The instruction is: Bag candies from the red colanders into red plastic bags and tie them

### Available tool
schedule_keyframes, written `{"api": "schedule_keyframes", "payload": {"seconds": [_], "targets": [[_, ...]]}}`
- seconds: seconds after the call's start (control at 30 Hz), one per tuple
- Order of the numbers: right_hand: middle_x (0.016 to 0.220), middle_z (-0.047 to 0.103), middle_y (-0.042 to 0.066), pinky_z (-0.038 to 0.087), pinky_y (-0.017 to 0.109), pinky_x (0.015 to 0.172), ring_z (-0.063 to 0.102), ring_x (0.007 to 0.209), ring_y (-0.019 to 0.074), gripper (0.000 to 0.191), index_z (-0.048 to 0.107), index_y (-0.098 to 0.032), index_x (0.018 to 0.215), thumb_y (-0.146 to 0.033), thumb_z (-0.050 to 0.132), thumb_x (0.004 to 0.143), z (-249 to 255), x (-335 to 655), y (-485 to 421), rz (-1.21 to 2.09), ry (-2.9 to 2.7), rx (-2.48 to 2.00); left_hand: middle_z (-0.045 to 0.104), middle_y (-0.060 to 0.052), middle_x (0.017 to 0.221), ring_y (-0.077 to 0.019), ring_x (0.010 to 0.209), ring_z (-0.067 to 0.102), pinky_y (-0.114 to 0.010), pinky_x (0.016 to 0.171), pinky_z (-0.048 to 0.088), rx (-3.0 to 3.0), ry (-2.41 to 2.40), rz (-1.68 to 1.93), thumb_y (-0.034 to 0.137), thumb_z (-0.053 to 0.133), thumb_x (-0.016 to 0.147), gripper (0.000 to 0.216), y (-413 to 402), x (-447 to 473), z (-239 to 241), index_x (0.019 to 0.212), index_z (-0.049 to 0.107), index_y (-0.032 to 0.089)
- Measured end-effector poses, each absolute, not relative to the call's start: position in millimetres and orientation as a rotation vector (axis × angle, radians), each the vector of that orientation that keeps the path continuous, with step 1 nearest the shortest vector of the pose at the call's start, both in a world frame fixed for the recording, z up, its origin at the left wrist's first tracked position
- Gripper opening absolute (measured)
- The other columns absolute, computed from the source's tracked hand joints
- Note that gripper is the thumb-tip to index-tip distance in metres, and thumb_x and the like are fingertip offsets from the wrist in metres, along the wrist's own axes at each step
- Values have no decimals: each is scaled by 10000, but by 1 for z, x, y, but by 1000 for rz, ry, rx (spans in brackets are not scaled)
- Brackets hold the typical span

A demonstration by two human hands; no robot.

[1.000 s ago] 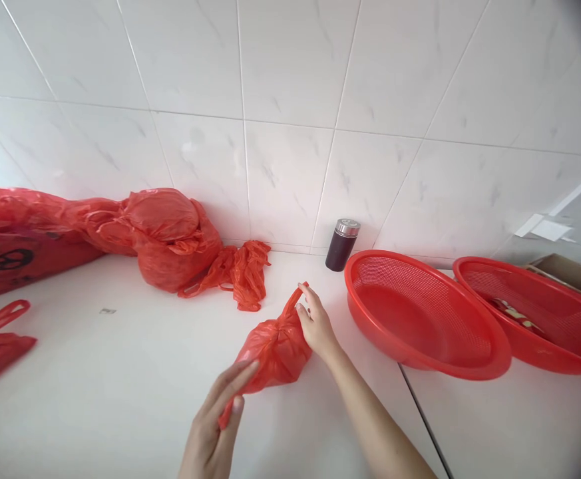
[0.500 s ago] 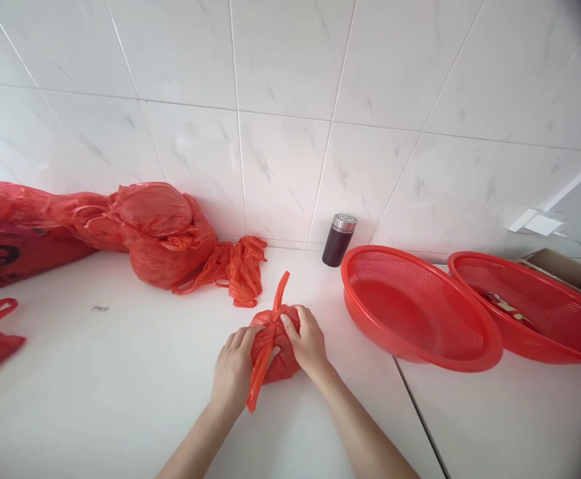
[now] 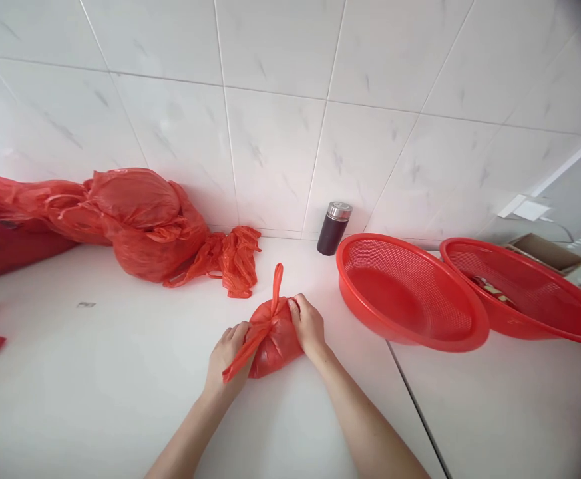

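Note:
A filled red plastic bag (image 3: pixel 279 339), tied in a knot at its top, sits on the white table in front of me. One of its handles sticks up from the knot; the other hangs over my left hand. My left hand (image 3: pixel 227 356) grips the left side of the bag, its thumb hidden under the plastic strip. On the opposite side, my right hand (image 3: pixel 309 324) is curled around the bag, with the thumb near the top. What the bag contains is hidden.
Against the tiled wall, several stuffed red bags (image 3: pixel 145 226) lie beside a crumpled red bag (image 3: pixel 240 263). A dark flask (image 3: pixel 333 229) stands behind a red colander (image 3: pixel 394 299). Farther right are a second colander (image 3: pixel 560 299) holding some pieces and a cardboard box (image 3: pixel 544 251).
Both hands have slid outward to the bag's sides, leaving the knot uncovered. The lower handle has swung left across my left hand. The camera view has shifted slightly.

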State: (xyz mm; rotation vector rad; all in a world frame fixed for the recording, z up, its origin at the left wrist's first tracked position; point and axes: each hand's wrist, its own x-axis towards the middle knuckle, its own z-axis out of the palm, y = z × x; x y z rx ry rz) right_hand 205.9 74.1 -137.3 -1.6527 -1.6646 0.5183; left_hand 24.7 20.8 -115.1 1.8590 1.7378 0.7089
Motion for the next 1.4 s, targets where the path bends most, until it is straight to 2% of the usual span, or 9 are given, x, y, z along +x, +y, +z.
{"api": "schedule_keyframes", "payload": {"seconds": [0.13, 0.3, 0.6, 0.7, 0.8, 0.87, 0.93, 1.1, 1.4], "targets": [[732, 616, -25, 337, 263, 583, 532, 640, 163, 332, 495, -248, 807, -440, 272, 962, -141, 210, 76, 532, -1662, -1685, 601, -9, 750, -194, 728, 587, -301, 621, 432, 1826, 1782, 696, 292, 349, 921, 186, 21, 24, -122, 783, 465, 243], [725, 605, -42, 339, 267, 583, 523, 627, 160, 315, 463, -252, 799, -438, 269, 964, -142, 210, 73, 545, -1675, -1715, 582, -2, 722, -197, 714, 550, -312, 652, 418, 1887, 1777, 704, 244, 352, 895, 195, 20, 27, -123, 706, 398, 243], [798, 639, -36, 379, 291, 633, 559, 682, 162, 278, 535, -256, 841, -411, 333, 953, -146, 210, 74, 521, -1690, -1723, 503, 32, 602, -167, 570, 480, -284, 588, 352, 1971, 1759, 699, 200, 341, 864, 206, 21, 27, -126, 666, 313, 246], [1013, 651, 19, 443, 309, 739, 600, 866, 178, 262, 541, -247, 1052, -407, 359, 953, -140, 213, 72, 482, -1606, -1716, 481, 37, 588, -163, 550, 445, -281, 587, 347, 2004, 1761, 697, 181, 326, 857, 201, 22, 26, -132, 671, 285, 246], [1232, 579, 85, 426, 335, 917, 536, 1115, 194, 350, 491, -211, 1225, -411, 384, 959, -131, 210, 63, 329, -1598, -1563, 474, 37, 591, -161, 541, 430, -278, 591, 342, 2043, 1756, 693, 164, 326, 845, 193, 23, 25, -137, 678, 273, 247], [1253, 573, 82, 383, 363, 989, 500, 1176, 212, 327, 541, -226, 1191, -416, 454, 939, -128, 205, 56, 248, -1733, -1430, 481, 33, 600, -165, 546, 432, -279, 594, 338, 2074, 1748, 690, 159, 333, 835, 183, 23, 25, -140, 687, 273, 248], [1201, 600, 63, 363, 390, 999, 507, 1159, 226, 251, 589, -245, 1115, -383, 502, 924, -129, 199, 51, 247, -1887, -1402, 481, 26, 605, -176, 560, 434, -284, 597, 330, 2109, 1742, 688, 156, 345, 821, 180, 24, 24, -141, 693, 262, 252], [1072, 632, 26, 383, 377, 913, 542, 1014, 199, 183, 596, -244, 1006, -265, 419, 966, -138, 193, 53, 321, -1953, -1546, 456, 18, 592, -191, 554, 413, -290, 599, 320, 2169, 1747, 680, 103, 344, 763, 213, 25, 23, -144, 690, 214, 256], [1036, 616, 24, 369, 355, 869, 523, 968, 192, 186, 579, -241, 946, -262, 397, 981, -142, 196, 56, 316, -1960, -1570, 492, 9, 596, -203, 547, 452, -291, 594, 349, 2204, 1763, 674, 114, 374, 724, 197, 24, 25, -140, 686, 245, 259]]}}
